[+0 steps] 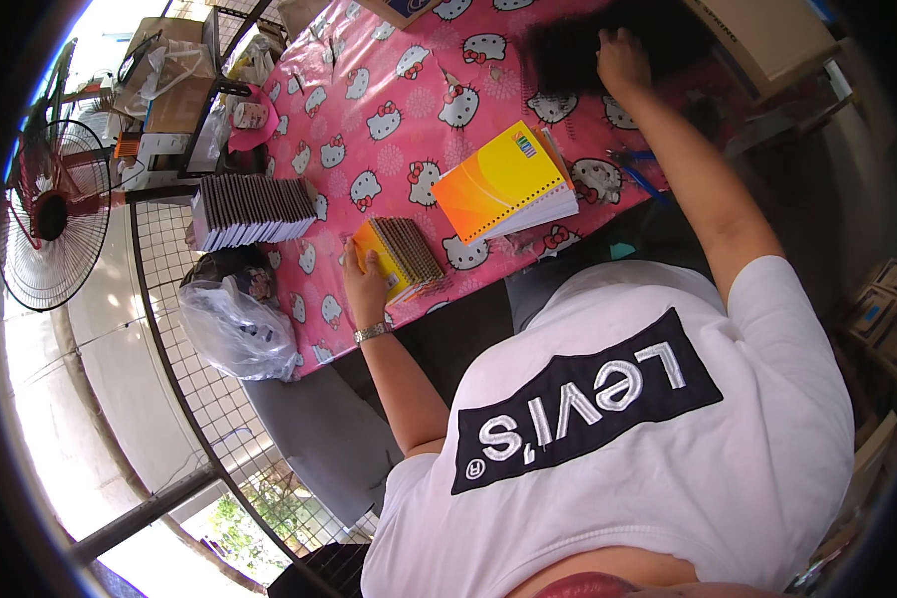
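Note:
My left hand [366, 283] is against the left end of a row of small spiral notebooks [397, 257] with yellow covers, its fingers bent around the end one. Just right of that row lies a pile of larger loose sheets with a yellow-orange cover [503, 179] on top, punched with holes along its near edge. My right hand [624, 66] reaches to the far right, its fingertips closed down at a dark, bristly black heap [578, 52]. Whatever is between those fingertips is too small to make out.
A stack of dark-edged notebooks [254, 211] stands at the table's left edge, above a clear plastic bag [237, 329]. Blue-handled pliers [645, 177] lie near the right edge of the pink tablecloth [389, 164]. A cardboard box [767, 40] sits far right; a fan [55, 214] stands left.

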The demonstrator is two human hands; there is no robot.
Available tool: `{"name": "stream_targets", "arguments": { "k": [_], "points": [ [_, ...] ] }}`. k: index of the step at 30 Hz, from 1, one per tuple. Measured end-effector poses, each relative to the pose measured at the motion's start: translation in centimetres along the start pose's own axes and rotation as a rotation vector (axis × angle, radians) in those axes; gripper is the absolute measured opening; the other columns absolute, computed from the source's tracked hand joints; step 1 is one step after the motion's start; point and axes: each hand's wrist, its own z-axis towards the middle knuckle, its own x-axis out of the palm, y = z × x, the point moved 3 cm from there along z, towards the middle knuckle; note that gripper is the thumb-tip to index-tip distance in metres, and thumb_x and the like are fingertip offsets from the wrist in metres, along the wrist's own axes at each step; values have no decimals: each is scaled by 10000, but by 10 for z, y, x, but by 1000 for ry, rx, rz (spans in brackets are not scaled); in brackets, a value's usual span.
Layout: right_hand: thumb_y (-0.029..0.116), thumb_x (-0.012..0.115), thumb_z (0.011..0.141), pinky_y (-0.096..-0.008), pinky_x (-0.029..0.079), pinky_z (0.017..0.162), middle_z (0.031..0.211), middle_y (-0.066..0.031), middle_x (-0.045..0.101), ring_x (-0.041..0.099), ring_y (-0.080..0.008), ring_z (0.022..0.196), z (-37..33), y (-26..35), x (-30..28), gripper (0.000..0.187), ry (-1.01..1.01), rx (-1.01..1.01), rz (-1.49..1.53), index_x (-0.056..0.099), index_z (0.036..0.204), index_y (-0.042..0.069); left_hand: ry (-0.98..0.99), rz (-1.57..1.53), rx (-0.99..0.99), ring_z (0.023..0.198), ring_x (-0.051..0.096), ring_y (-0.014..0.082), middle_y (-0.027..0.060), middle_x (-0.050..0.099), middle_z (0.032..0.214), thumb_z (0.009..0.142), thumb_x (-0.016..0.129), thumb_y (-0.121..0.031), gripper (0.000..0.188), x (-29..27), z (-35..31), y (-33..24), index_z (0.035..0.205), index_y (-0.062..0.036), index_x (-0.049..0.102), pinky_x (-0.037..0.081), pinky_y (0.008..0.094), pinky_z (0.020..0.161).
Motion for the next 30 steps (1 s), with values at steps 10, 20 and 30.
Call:
{"name": "stream_targets", "arguments": {
  "k": [10,20,30],
  "points": [
    [206,705,821,-465,532,917,1184,-180,615,595,-380,1116,17,-4,-15,372,93,187,75,607,1153,71,-255,-59,645,1216,533,368,171,575,1309,874,702,-157,370,-10,-27,-178,1221,-60,619,437,453,1019],
    [141,617,871,-446,530,843,980,-182,689,662,-355,952,32,-29,-42,247,-105,-48,511,688,1101,87,235,242,1046,943,662,279,63,685,1060,772,754,-158,249,26,-55,-280,1004,-87,694,558,369,762],
    [196,546,983,-210,439,613,892,34,560,485,-34,713,-69,8,-169,317,548,28,1335,616,1281,114,337,211,1064,861,707,276,97,716,1005,783,740,-97,244,24,-45,-285,1025,-67,715,576,360,737]
  ]
}}
